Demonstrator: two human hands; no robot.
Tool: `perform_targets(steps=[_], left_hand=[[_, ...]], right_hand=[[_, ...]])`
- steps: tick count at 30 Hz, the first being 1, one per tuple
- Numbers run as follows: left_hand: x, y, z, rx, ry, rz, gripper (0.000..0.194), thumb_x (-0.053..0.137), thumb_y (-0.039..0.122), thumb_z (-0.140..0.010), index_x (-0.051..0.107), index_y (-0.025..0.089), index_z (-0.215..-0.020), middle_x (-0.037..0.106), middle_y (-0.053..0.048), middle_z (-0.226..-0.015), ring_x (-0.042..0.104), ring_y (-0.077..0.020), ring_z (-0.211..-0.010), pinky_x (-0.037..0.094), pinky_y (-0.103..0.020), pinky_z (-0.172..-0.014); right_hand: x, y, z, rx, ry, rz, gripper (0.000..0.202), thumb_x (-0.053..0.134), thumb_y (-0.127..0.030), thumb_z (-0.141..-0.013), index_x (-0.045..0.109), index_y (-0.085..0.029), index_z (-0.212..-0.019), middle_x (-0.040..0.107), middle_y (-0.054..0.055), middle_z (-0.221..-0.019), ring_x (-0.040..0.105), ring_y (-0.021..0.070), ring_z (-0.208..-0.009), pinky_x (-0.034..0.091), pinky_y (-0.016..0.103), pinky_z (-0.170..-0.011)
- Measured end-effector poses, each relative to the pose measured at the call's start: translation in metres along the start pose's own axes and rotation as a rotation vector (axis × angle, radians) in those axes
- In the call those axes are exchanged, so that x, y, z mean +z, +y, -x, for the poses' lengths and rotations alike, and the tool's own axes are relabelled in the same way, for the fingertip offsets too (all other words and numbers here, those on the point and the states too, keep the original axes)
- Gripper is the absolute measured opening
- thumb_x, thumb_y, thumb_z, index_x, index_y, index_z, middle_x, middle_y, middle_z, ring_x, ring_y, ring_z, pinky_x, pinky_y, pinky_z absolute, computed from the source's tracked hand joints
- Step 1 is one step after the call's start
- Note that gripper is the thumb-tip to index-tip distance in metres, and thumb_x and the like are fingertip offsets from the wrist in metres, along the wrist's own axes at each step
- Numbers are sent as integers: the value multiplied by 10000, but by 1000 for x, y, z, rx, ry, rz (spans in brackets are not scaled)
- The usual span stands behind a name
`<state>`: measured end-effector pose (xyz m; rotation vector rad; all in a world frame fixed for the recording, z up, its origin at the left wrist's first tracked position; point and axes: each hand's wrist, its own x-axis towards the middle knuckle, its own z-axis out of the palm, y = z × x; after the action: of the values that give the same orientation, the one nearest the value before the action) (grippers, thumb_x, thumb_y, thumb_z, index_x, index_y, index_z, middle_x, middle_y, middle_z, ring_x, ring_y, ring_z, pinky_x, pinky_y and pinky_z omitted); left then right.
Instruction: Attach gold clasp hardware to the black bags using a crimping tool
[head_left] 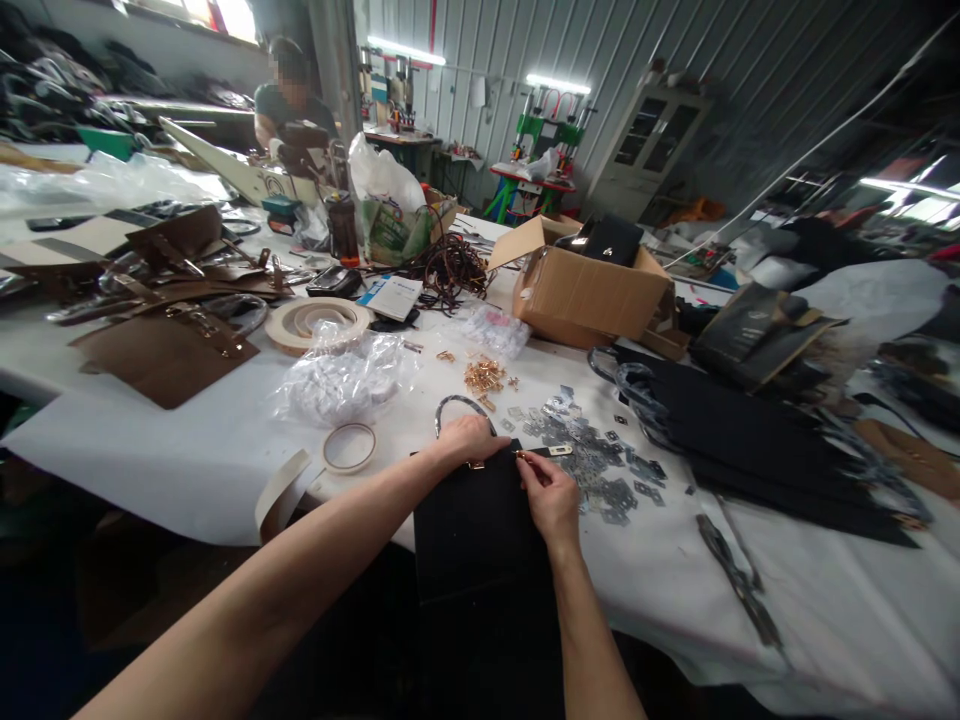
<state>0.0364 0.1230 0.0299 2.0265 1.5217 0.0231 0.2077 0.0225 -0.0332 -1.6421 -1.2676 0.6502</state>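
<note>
While the black panel is lying at the near edge of the bench, your left hand is touching its top, grip unclear; your right hand is pinching a small gold fitting, and metal plates are lying alongside.

No words or numbers can be read. Print too small or blurred to tell shows on the blue-and-white booklet, the green-and-white sack and the dark bag; a small pale mark sits on the black item in the box.
</note>
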Motion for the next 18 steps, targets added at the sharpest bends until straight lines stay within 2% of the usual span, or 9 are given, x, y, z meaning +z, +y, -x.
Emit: perform_targets(steps=[3,6,13,18], left_hand=[[8,-3,1,-23,-12,74,503,540,641,-927,750,184,-934,777,-104,-801,751,-269,-897,538,-299,-783],[13,-6,6,-7,10,142,488,503,640,-959,737,214,-915,747,-56,-728,735,-234,-790,514,-283,-712],[13,-2,20,116,175,208,445,527,581,-983,705,205,-825,745,-70,-987,703,-218,-885,473,-275,-709],[9,5,29,205,262,224,418,564,542,-978,661,200,-757,708,-57,-977,672,-207,-877,447,-281,-707]], right_hand=[[-1,2,1,-56,1,24,456,665,-554,-892,809,-176,-1103,796,128,-1065,749,273,-911,589,376,-840],[-3,-1,3,-108,24,65,441,650,-537,-912,807,-182,-1120,791,128,-1087,745,270,-924,589,377,-850],[-7,-18,4,-235,70,184,358,628,-471,-933,823,-199,-1060,810,105,-963,744,255,-795,589,371,-790],[-12,-34,4,-235,64,269,340,610,-449,-939,822,-209,-1056,815,101,-926,757,275,-785,587,380,-766]])
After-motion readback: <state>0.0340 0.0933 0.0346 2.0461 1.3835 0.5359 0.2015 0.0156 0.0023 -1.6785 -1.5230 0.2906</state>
